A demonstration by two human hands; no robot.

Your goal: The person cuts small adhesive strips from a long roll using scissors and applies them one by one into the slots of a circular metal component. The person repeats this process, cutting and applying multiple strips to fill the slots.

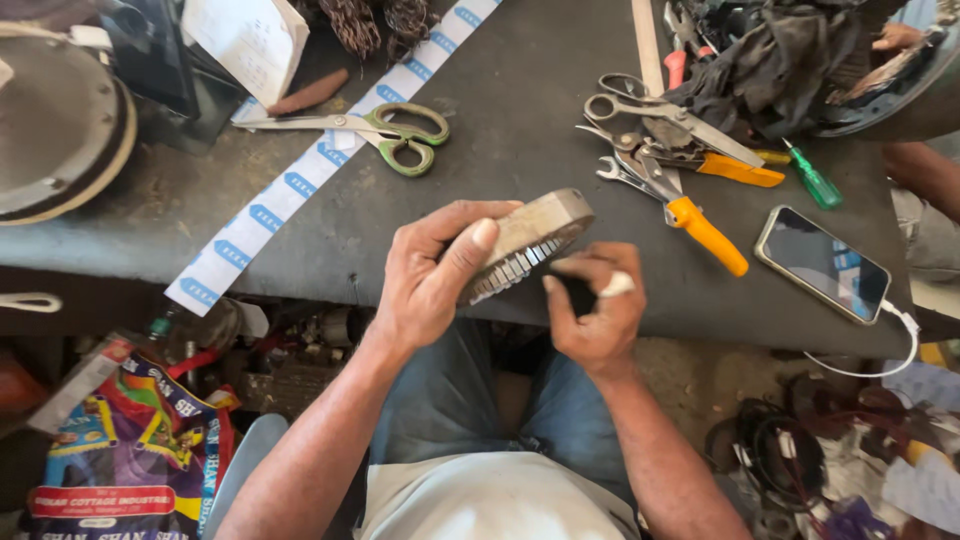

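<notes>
A round metal core (525,243), ringed with pale slotted teeth along its lower edge, is held tilted above the near edge of the bench (520,120). It is gripped by the left hand (430,275), with the thumb pressed across its flat, dull upper face and the fingers wrapped beneath. The right hand (595,310) is closed against the core's underside; a small white piece is pinched at its fingertips, and what else is held there cannot be made out, since a dark patch is hidden behind the fingers.

No true container is seen on the bench; a printed plastic bag (125,450) stands on the floor to the left, its contents hidden. A dark cloth (780,60) is heaped at the far right, with tools partly buried under it.

The bench is a dark, dusty, matte sheet. A white tape strip (300,180) with blue marks is laid diagonally across it, and green-handled scissors (385,130) rest over the strip. To the right, steel scissors (660,115), a spanner and orange-handled pliers (705,230) are piled together, beside a green screwdriver (812,180). A phone (822,263) with a white cable lies near the right edge. A round metal cover (55,120) is cut off at the upper left.
</notes>
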